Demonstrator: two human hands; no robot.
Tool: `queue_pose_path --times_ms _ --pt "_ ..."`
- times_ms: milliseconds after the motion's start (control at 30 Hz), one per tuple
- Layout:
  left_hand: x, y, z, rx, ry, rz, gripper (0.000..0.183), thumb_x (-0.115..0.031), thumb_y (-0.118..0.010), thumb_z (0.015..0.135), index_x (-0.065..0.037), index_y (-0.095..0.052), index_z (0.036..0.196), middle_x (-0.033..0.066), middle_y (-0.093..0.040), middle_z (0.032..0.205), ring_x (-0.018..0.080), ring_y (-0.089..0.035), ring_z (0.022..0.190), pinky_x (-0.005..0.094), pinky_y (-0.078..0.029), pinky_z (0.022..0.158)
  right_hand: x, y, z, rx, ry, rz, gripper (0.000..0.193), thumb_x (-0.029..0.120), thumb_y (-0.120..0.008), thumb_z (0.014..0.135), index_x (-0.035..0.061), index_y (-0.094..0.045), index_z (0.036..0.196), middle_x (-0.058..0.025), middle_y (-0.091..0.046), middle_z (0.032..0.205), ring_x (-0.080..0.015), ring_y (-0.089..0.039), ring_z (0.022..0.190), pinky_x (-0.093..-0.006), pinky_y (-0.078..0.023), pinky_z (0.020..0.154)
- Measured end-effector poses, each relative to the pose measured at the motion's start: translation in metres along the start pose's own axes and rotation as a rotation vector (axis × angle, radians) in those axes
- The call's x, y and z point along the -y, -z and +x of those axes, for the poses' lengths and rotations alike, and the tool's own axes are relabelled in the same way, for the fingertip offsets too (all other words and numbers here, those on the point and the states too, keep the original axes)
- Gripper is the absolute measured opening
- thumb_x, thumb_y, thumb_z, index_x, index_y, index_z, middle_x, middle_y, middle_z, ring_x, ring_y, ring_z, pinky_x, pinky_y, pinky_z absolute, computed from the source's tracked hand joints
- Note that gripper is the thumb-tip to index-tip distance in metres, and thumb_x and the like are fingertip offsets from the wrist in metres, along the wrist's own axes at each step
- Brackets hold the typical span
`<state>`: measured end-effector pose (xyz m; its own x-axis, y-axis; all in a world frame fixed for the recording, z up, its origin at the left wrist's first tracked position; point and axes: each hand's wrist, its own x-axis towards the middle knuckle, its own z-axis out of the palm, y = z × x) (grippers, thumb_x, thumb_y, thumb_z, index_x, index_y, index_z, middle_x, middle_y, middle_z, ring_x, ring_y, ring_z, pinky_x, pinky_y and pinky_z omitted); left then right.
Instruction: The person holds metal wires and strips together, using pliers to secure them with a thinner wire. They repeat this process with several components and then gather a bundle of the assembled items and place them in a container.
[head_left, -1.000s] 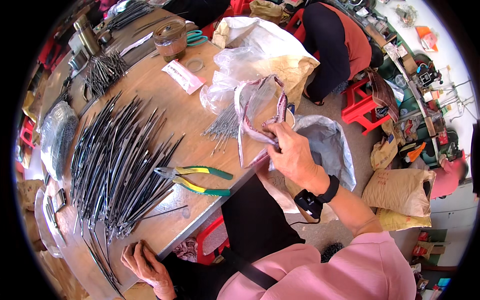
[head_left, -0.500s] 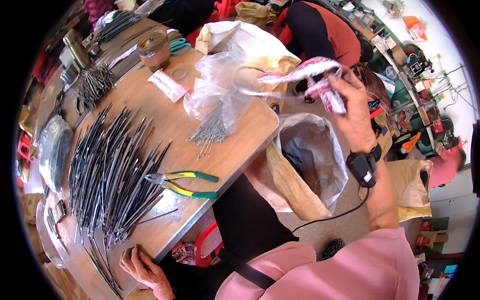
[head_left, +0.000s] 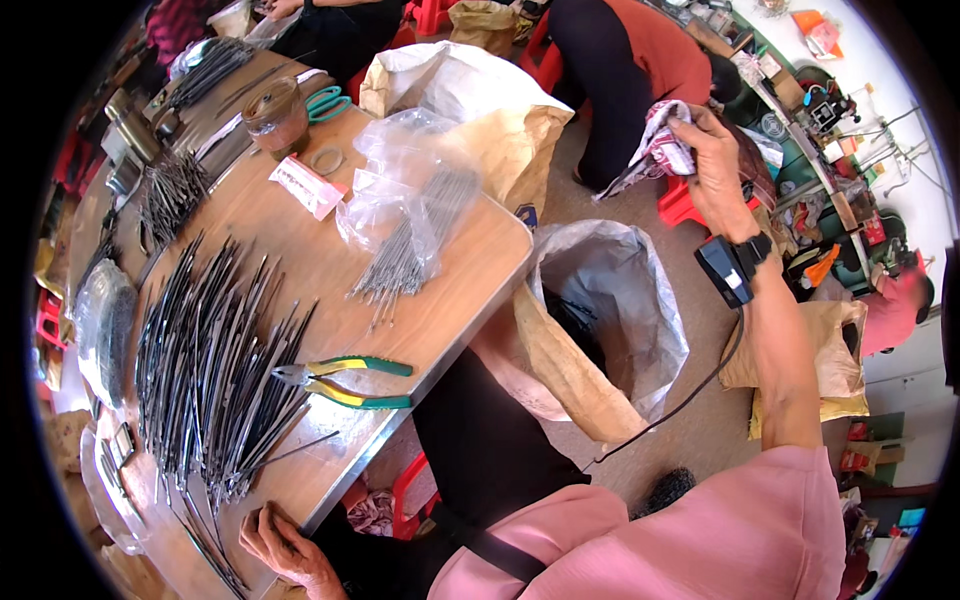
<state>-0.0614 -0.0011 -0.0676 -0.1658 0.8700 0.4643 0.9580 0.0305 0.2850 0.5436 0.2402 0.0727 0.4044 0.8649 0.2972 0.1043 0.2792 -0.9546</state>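
Observation:
Raised at the right, my right hand [head_left: 712, 160] is closed on a cloth [head_left: 660, 148], pink and white with a pattern, which hangs bunched to the left of the fingers. It is held beyond the open sack, well off the table. My left hand [head_left: 280, 545] lies on the table's near edge, its fingers loosely bent and apart, with nothing in them. Close to it is a large heap of thin black strips [head_left: 215, 370]. Pliers [head_left: 345, 382] with green and yellow handles rest at the heap's right side.
Below my right forearm stands an open paper sack [head_left: 610, 320] with a silvery lining and dark pieces inside. On the table [head_left: 470, 255] lie a plastic bag of thin wires [head_left: 410, 220], a jar [head_left: 275, 118] and teal scissors [head_left: 327, 103]. Another person [head_left: 635, 60] bends over near the far sack.
The cloth swung out long to the left before; now it hangs gathered beneath my right hand, which is slightly higher. My left hand stays on the table edge. The view has shifted slightly.

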Motion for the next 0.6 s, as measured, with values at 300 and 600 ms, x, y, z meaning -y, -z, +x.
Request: queue_pose_path --times_ms 300,600 --pt "-0.002 -0.003 0.000 -0.022 0.023 -0.017 0.015 0.001 -0.054 0.093 0.005 -0.063 0.104 0.0191 -0.057 0.107 0.0363 -0.053 0.103 0.0454 -0.043 0.089 -0.091 -0.050 -0.034 0.343 -0.422 -0.240 0.035 0.018 -0.069 0.085 -0.0026 -0.065 0.113 -0.0097 -0.070 0.098 -0.0156 -0.067 0.087 -0.0293 -0.053 0.080" --pt "-0.004 -0.003 -0.001 -0.033 0.049 -0.028 0.015 0.001 -0.055 0.092 0.005 -0.064 0.103 0.0188 -0.058 0.106 0.0357 -0.053 0.102 0.0445 -0.044 0.089 -0.096 -0.052 -0.045 0.567 -0.501 -0.471 0.052 0.040 -0.066 0.087 -0.0036 -0.065 0.116 -0.0092 -0.068 0.097 -0.0153 -0.062 0.085 -0.0290 -0.048 0.075"
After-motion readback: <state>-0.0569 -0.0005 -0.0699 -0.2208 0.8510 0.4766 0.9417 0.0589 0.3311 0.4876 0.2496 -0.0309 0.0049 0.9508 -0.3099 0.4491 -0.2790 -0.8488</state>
